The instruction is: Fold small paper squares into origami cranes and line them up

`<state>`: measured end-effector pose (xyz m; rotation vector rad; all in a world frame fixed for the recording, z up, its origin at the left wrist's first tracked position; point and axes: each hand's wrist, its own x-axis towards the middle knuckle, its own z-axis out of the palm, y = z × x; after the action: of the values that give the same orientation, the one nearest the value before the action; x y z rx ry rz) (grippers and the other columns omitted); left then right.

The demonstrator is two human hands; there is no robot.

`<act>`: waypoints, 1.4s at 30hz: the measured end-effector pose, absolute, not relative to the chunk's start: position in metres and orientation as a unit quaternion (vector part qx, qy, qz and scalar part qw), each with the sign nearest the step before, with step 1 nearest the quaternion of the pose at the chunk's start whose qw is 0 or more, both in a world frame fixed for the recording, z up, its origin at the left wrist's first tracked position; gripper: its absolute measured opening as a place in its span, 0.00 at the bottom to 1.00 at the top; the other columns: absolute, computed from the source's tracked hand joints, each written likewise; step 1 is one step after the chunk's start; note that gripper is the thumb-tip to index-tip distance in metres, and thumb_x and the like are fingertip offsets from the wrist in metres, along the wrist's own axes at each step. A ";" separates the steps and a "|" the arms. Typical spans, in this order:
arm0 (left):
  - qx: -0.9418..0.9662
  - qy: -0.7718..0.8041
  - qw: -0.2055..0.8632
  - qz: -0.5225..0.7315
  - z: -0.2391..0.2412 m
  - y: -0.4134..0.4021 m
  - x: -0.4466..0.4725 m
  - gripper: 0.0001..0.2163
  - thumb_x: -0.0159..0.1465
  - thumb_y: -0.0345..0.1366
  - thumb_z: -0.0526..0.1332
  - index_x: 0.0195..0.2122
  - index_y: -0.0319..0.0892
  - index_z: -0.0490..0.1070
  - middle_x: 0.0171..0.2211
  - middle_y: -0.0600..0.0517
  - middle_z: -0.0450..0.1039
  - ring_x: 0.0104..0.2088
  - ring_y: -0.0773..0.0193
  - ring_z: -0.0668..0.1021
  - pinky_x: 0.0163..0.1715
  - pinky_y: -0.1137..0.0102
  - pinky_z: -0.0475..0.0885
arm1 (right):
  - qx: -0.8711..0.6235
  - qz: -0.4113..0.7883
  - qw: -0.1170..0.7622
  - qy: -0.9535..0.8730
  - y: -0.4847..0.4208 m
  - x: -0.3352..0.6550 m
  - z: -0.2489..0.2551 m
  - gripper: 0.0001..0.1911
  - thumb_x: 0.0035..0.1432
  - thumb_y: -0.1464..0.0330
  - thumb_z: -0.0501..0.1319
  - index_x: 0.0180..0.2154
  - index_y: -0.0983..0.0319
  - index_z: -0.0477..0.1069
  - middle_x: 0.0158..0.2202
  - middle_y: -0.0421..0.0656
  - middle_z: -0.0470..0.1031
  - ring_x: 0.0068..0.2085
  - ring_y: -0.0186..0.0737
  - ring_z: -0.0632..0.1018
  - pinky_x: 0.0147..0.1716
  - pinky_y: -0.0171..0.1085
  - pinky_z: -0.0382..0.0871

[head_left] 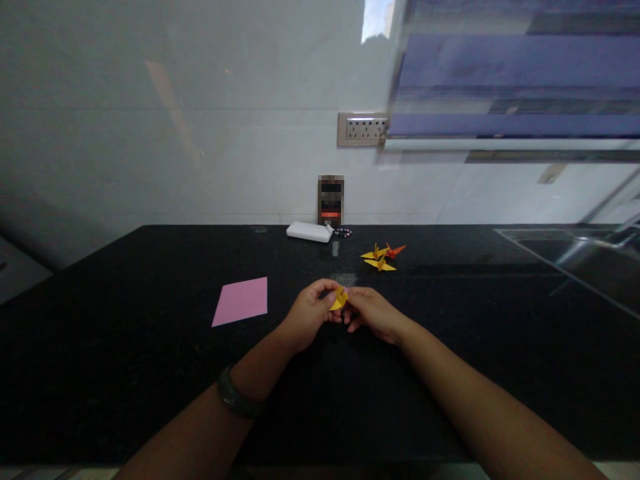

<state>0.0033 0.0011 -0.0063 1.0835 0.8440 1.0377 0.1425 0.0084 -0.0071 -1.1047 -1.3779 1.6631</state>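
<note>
**Forearms over the near edge, a small fold pinched in both hands**

Nearest the camera, both forearms cross the near edge of the counter (pixel 125 347), the left one wearing a dark band (pixel 231 395) at the wrist. The left hand (pixel 307 313) and right hand (pixel 373 312) meet about midway across the counter, both closed in a fingertip pinch on a yellow paper fold (pixel 339 300). The fold sits between the fingertips, just above the black surface. Most of it is hidden by the fingers, so its exact shape cannot be told.

The main risk, as I judge it, lies in the grip itself. The piece is tiny and the fingers crowd it, so too hard a squeeze could crush a crease or tear a thin point. If the two hands pull against each other, a flap could split. A loose pinch could let the fold slip onto the counter and spring partly open.

Farther out, a pink sheet (pixel 241 301) lies flat to the left of the hands, apart from them. A sweep of the left forearm could push or crumple it. Beyond the right hand, toward the far edge, stand small paper cranes (pixel 380 259), yellow and orange, close together. A reach over them could flatten a wing. At the far edge lies a white pack (pixel 309 231). The sink (pixel 575 257) opens at the far right corner, well apart from the hands. Whether it is wet cannot be seen, but any damp there would spoil paper.
</note>
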 end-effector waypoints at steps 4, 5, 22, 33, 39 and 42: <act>0.468 0.390 0.631 0.481 -0.005 0.001 0.003 0.18 0.49 0.35 0.63 0.41 0.41 0.62 0.32 0.54 0.66 0.22 0.75 0.72 0.24 0.75 0.68 | -0.410 0.651 0.372 -0.519 0.007 0.144 -0.006 0.12 0.48 0.61 0.59 0.26 0.64 0.65 0.22 0.37 0.68 0.19 0.25 0.66 0.14 0.25 0.62; 0.462 0.403 0.623 0.485 -0.006 0.001 0.003 0.19 0.48 0.34 0.64 0.41 0.42 0.61 0.33 0.54 0.65 0.21 0.75 0.72 0.23 0.74 0.68 | -0.412 0.646 0.388 -0.513 0.008 0.145 -0.006 0.13 0.47 0.61 0.60 0.25 0.64 0.65 0.21 0.36 0.67 0.18 0.25 0.66 0.15 0.26 0.62; 0.424 0.433 0.651 0.457 -0.011 0.005 0.001 0.09 0.54 0.37 0.57 0.23 0.38 0.61 0.14 0.58 0.60 0.14 0.75 0.64 0.16 0.77 0.60 | -0.424 0.706 0.403 -0.400 0.014 0.151 -0.004 0.11 0.49 0.67 0.60 0.21 0.65 0.62 0.12 0.32 0.60 0.12 0.23 0.60 0.12 0.26 0.64; 0.403 0.430 0.665 0.459 -0.012 0.006 0.001 0.08 0.55 0.36 0.57 0.23 0.38 0.62 0.14 0.58 0.60 0.14 0.75 0.63 0.16 0.77 0.60 | -0.426 0.720 0.395 -0.379 0.014 0.153 -0.001 0.10 0.53 0.70 0.57 0.22 0.66 0.63 0.13 0.33 0.60 0.12 0.22 0.61 0.12 0.25 0.67; 0.396 0.424 0.672 0.459 -0.012 0.005 0.002 0.08 0.56 0.34 0.56 0.23 0.38 0.62 0.14 0.57 0.59 0.13 0.75 0.63 0.15 0.77 0.59 | -0.425 0.724 0.392 -0.376 0.014 0.155 -0.001 0.11 0.55 0.71 0.56 0.22 0.66 0.63 0.13 0.33 0.60 0.12 0.22 0.61 0.12 0.25 0.67; 0.388 0.413 0.686 0.456 -0.013 0.006 0.001 0.09 0.57 0.34 0.56 0.22 0.38 0.61 0.15 0.57 0.59 0.13 0.75 0.63 0.15 0.77 0.59 | -0.426 0.730 0.387 -0.368 0.015 0.155 -0.001 0.11 0.55 0.70 0.56 0.21 0.66 0.62 0.13 0.34 0.60 0.12 0.22 0.62 0.12 0.25 0.67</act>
<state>0.0014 0.0058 -0.0126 0.8699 0.9256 1.0203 0.1554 0.0150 -0.0014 -1.0839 -0.9371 1.8593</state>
